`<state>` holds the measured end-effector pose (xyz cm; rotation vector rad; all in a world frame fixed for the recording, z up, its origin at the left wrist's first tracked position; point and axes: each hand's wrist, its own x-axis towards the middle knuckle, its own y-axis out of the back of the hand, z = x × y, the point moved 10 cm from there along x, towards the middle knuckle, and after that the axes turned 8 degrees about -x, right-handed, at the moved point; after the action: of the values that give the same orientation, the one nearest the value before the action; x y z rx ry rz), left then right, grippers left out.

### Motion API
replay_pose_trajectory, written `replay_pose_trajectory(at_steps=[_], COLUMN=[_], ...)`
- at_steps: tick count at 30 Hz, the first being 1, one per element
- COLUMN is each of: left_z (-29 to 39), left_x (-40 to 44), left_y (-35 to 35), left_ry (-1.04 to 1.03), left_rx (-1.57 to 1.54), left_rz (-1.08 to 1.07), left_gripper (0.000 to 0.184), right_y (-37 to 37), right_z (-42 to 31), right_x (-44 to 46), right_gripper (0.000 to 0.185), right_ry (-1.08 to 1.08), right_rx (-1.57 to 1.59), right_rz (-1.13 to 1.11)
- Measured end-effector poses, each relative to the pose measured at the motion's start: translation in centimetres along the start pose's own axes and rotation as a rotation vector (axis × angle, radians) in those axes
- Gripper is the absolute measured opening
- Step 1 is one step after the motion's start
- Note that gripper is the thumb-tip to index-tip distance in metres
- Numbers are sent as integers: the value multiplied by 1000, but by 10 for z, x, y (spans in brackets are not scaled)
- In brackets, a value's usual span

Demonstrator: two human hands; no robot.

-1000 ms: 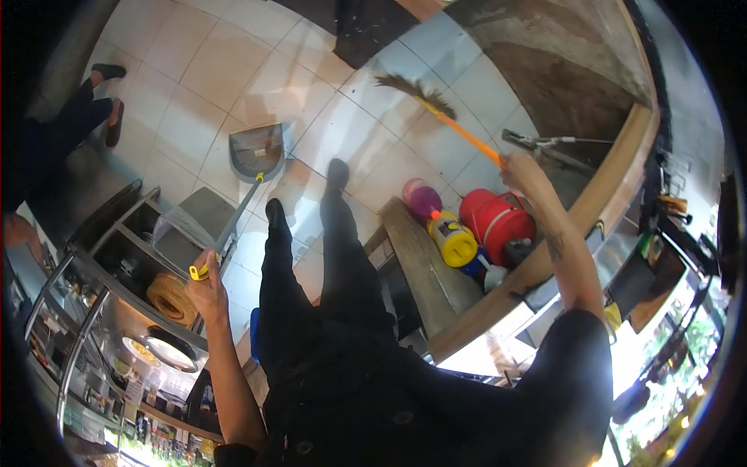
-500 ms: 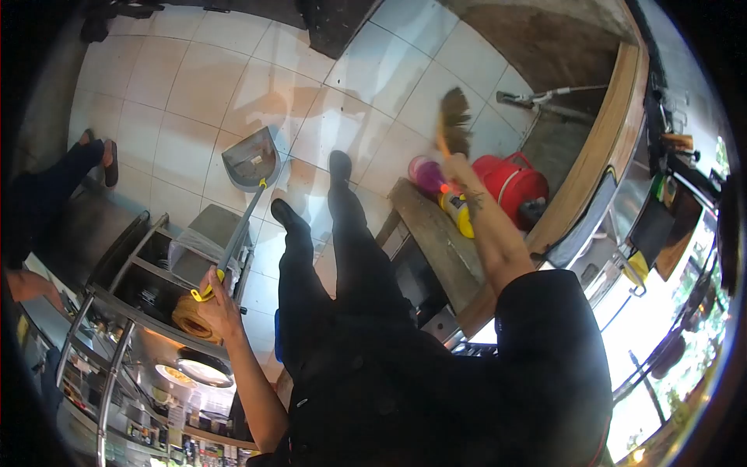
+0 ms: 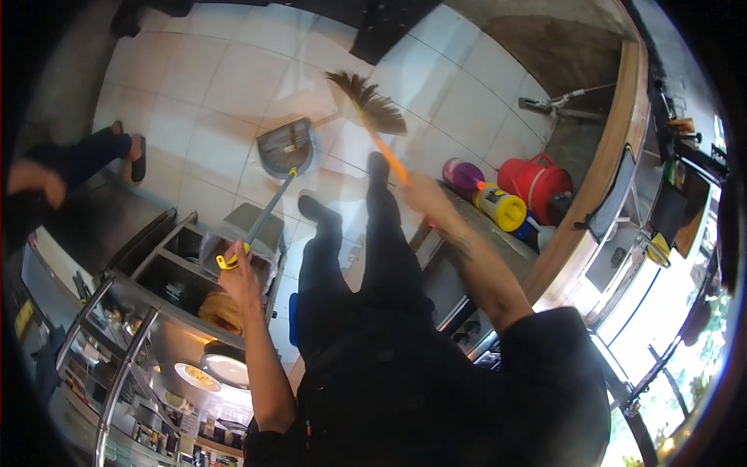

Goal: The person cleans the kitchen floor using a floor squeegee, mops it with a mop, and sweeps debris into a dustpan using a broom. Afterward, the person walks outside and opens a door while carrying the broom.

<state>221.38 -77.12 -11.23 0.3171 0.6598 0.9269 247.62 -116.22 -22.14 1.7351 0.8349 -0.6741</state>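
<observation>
Nearest you, your left hand (image 3: 243, 279) is closed around the yellow end of the long grey handle (image 3: 272, 204), beside the grey bin (image 3: 263, 224). Your right hand (image 3: 426, 202) is wrapped around the orange stick of the broom (image 3: 384, 149), out ahead of your body on the right.

Beyond your shoes (image 3: 317, 208), the dustpan (image 3: 286, 148) sits on the floor tiles (image 3: 436, 86), its mouth turned away from you. Something small and pale shows in it; you can't tell what from here. The broom's fanned bristles (image 3: 377, 109) spread a little farther out, to the right of that mouth, near the pan but apart from it. Whether their tips press on the tiles is hard to tell.

The step in hand looks like sweeping towards the pan. The next move seems to call for keeping your left hand steady, so the pan's lip stays flat, while your right draws the bristles low across the gap.

Off to your right stands the red bucket (image 3: 533, 185); far to your left are another person's sandals (image 3: 138, 159), clear of the bristles.
</observation>
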Motion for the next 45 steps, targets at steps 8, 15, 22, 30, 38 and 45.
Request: replay_pose_trajectory(at_steps=[8,15,22,30,38,45], left_z=[-25,-45,-59,-56,-39,-20], left_x=[12,29,47,79,176,299], left_y=[104,155,206,264,271,242], left_ry=[30,-10,-49,106,235,357], left_rx=[-141,-147,-101,-87,-111,-150], left_rz=[33,85,250,455,544,672], left_gripper=[44,44,41,41,39,33], right_y=[33,-133,-140,11,34,23], right_z=[45,-14,-121,-253,-525,-935], right_x=[-37,190,54,-92,36,298], right_gripper=[27,18,23,32,45,47], right_ry=[-111,58,114,227,292,653], right_rx=[-418,-621,-490,-474,133,267], right_rz=[292,168,66,79,-96,-267])
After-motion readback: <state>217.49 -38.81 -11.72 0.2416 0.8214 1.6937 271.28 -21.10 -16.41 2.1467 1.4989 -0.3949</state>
